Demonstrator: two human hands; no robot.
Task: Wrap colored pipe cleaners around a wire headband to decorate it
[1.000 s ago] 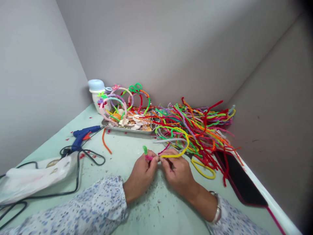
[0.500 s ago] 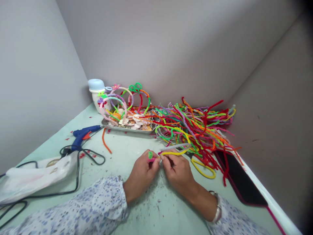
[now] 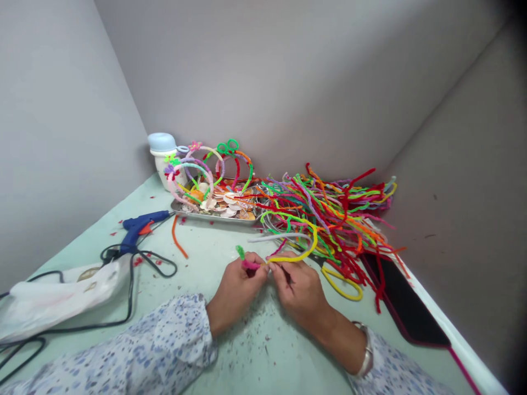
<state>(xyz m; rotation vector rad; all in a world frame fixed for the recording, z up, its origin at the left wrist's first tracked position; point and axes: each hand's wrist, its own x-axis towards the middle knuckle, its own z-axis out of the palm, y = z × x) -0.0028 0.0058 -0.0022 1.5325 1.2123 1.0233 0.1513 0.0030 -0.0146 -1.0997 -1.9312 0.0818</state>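
My left hand [image 3: 235, 291] pinches a small twisted piece of pink and green pipe cleaner [image 3: 244, 259] just above the pale green table [image 3: 214, 252]. My right hand [image 3: 300, 291] pinches the end of a yellow pipe cleaner [image 3: 302, 253] right beside it, so the two pieces meet between my fingertips. The yellow one arcs up and to the right toward the big heap of coloured pipe cleaners [image 3: 329, 211]. Both hands are closed.
A metal tray [image 3: 214, 215] with shells and pipe-cleaner headbands stands at the back, a white jar [image 3: 163, 156] behind it. A blue glue gun [image 3: 140, 226] with black cord lies left, above a white bag [image 3: 61, 293]. A dark phone [image 3: 403, 307] lies right. Walls enclose the corner.
The green tip in my left hand has turned up and to the left. The yellow pipe cleaner's arc has lifted again after flattening half a second ago. My hands stayed in place.
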